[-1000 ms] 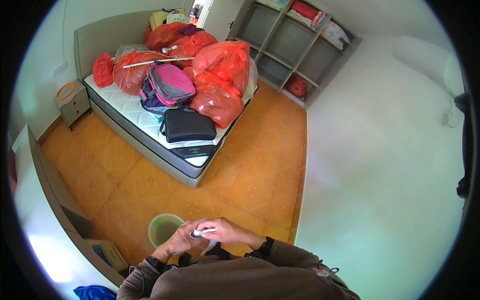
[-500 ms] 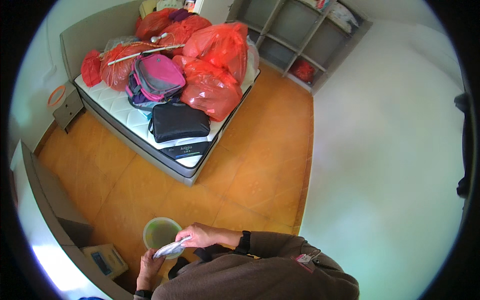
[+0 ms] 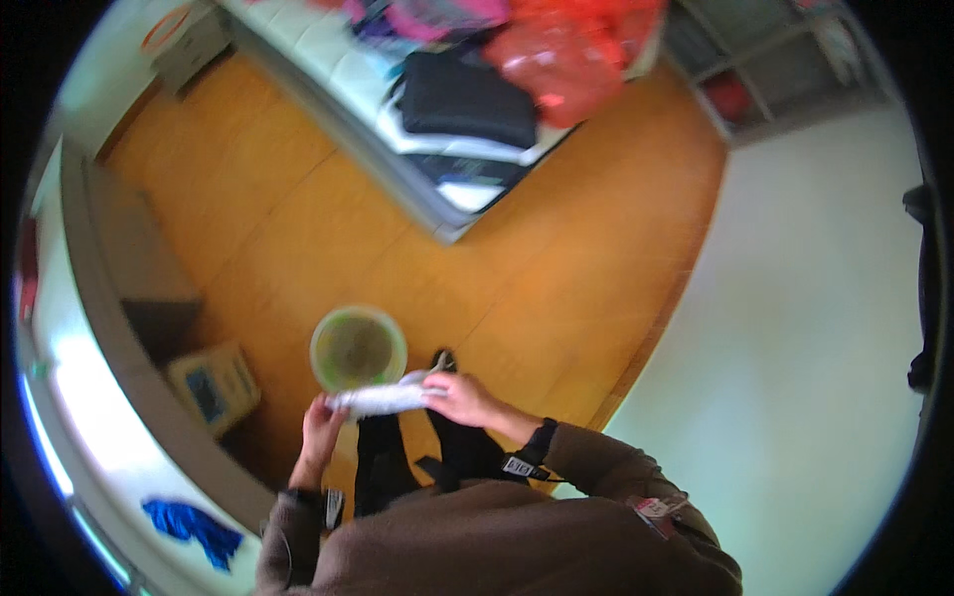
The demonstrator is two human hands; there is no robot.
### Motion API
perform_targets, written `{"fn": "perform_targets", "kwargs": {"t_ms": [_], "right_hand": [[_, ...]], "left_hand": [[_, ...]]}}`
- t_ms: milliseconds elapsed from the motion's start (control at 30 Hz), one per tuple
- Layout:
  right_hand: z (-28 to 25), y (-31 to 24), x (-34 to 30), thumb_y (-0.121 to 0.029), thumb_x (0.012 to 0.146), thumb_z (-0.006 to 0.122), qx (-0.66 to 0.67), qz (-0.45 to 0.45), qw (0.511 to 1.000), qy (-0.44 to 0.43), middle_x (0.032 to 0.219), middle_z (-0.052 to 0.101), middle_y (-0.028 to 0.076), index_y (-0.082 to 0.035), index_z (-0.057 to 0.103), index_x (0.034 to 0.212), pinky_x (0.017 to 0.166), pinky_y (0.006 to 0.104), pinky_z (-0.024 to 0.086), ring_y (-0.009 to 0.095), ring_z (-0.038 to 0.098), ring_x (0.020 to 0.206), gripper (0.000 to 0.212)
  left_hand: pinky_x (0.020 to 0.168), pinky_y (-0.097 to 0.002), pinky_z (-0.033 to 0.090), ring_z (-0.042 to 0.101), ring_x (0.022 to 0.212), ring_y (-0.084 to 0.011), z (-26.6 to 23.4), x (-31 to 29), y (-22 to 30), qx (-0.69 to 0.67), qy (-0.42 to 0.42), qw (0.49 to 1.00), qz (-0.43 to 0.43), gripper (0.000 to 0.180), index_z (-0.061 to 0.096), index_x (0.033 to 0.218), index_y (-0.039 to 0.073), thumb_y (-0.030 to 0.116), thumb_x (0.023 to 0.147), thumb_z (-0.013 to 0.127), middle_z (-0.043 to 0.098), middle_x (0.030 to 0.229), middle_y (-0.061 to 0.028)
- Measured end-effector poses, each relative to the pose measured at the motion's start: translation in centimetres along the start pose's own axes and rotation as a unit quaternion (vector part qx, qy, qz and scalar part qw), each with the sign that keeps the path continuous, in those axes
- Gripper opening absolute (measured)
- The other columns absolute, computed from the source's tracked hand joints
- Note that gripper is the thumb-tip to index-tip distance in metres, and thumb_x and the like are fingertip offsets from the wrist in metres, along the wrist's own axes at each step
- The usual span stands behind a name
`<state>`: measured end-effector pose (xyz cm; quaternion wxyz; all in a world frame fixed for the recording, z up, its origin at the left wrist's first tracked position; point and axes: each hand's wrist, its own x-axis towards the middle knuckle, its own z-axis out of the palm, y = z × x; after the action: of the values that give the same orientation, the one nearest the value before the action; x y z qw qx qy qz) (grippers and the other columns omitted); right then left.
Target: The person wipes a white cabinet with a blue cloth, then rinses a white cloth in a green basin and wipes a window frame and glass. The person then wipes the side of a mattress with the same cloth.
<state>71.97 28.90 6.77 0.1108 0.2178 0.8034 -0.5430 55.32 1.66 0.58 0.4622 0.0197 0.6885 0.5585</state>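
A whitish folded cloth [image 3: 383,399] is stretched flat between my two hands, in front of my body. My left hand [image 3: 320,429] is closed on its left end, and the fingers of my right hand [image 3: 462,399] pinch its right end. Just beyond the cloth, a round pale bucket [image 3: 400,350] with murky greenish-grey contents stands on the floor. The cloth overlaps the bucket's near rim in the view. Below my hands, my dark-trousered legs and one dark shoe [image 3: 444,361] show.
Ahead stands a bed [image 3: 298,74] carrying a black case [image 3: 467,99], a pink backpack and red plastic bags [image 3: 556,74]. On my left are a beige box [image 3: 214,387] and a white surface with a blue cloth [image 3: 194,531]. A white wall [image 3: 785,328] rises on my right.
The view has tilted down, so the bed sits higher in it. My hands have moved apart, and the cloth, slanted and bunched before, is now spread wider and nearly level.
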Motion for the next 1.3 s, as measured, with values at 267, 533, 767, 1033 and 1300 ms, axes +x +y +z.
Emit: {"fn": "perform_targets", "kwargs": {"t_ms": [267,533,767,1033,1300], "right_hand": [[7.1,3.9,1.2,-0.021,0.092,0.070,0.057,0.068,0.996,0.008,0.085,0.068,0.017,-0.004,0.064,0.105,0.065,0.0370,0.053,0.026,0.069,0.074,0.022],[14.1,15.3,6.3,-0.025,0.087,0.074,-0.019,0.158,0.984,0.085,0.098,0.068,0.013,-0.005,0.060,0.125,0.079,0.0380,0.055,0.025,0.067,0.084,0.045],[18.3,22.7,9.4,-0.027,0.093,0.068,-0.002,0.222,0.974,-0.044,0.095,0.073,0.014,-0.004,0.060,0.123,0.081,0.0390,0.056,0.029,0.071,0.089,0.039],[26.2,29.8,18.8,-0.029,0.092,0.063,-0.085,0.196,0.965,-0.151,0.129,0.060,0.024,-0.004,0.051,0.138,0.102,0.0442,0.046,0.040,0.058,0.120,0.054],[34.5,36.5,28.4,-0.034,0.089,0.064,-0.233,0.160,0.958,0.055,0.135,0.057,0.027,-0.009,0.047,0.145,0.111,0.0432,0.039,0.040,0.050,0.131,0.064]], "left_hand": [[0.085,-0.0262,0.050,0.061,0.094,-0.0102,-2.2,3.8,-5.2,-0.016,0.026,0.999,-0.035,0.029,0.062,0.121,0.000,0.009,0.095,0.066,0.067,0.102,-0.0014],[0.083,-0.0259,0.050,0.061,0.095,-0.0121,-1.9,6.7,-16.4,0.055,0.225,0.965,-0.123,0.040,0.055,0.135,0.005,0.016,0.097,0.062,0.066,0.105,-0.0043],[0.088,-0.0303,0.050,0.060,0.102,-0.0147,0.4,7.5,-22.8,-0.094,0.100,0.955,-0.263,0.047,0.048,0.142,0.008,0.021,0.099,0.060,0.062,0.118,-0.0046],[0.099,-0.0360,0.048,0.057,0.115,-0.0223,-0.3,11.2,-28.5,-0.253,0.107,0.919,-0.282,0.057,0.037,0.150,0.009,0.032,0.101,0.056,0.052,0.139,-0.0110],[0.111,-0.0464,0.038,0.039,0.137,-0.0359,-3.2,18.2,-31.7,-0.267,0.131,0.908,-0.294,0.078,0.006,0.161,0.017,0.040,0.102,0.052,0.020,0.162,-0.0150]]}}
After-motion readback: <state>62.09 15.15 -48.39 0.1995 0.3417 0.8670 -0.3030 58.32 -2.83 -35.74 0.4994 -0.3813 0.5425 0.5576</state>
